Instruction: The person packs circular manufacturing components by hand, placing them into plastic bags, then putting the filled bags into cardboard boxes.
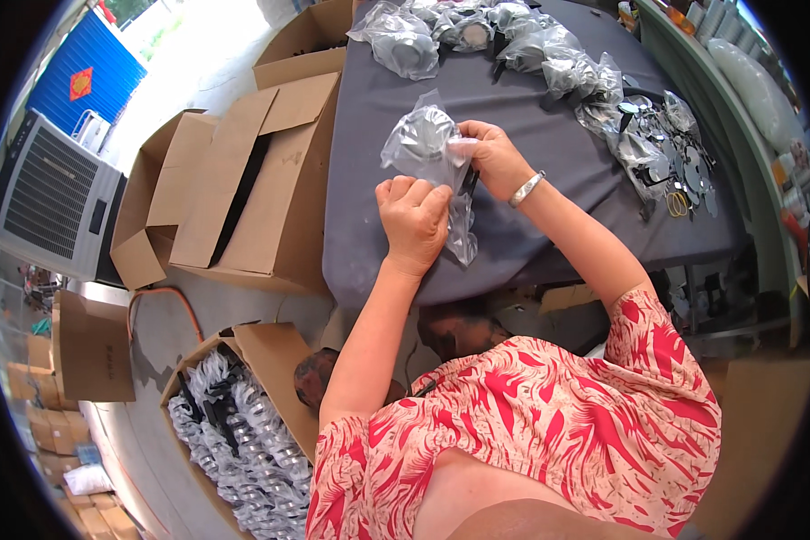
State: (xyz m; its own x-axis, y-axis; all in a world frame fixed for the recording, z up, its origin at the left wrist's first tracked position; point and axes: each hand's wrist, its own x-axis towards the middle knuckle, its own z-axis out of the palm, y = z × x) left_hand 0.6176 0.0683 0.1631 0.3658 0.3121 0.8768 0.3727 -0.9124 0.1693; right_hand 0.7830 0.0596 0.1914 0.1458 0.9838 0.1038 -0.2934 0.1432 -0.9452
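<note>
A round silvery part in a clear plastic bag (420, 135) is between my hands above the grey cloth-covered table (369, 243). My left hand (411, 220) is closed in a fist on the bag below the round part. With thumb and fingertips, my right hand (495, 160) pinches the bag's right side; a bracelet circles that wrist. Loose plastic (461, 236) hangs down beside the left fist, and a dark strip shows through it. Exactly what the silvery part is, I cannot tell.
Several bagged silvery parts (405, 49) line the table's far side. Small metal discs and yellow rings (677, 204) lie at right, before a shelf (693, 72). Large cardboard boxes (288, 198) stand left; a carton (274, 369) of bagged parts sits lower left. An air cooler (54, 193) stands farther left.
</note>
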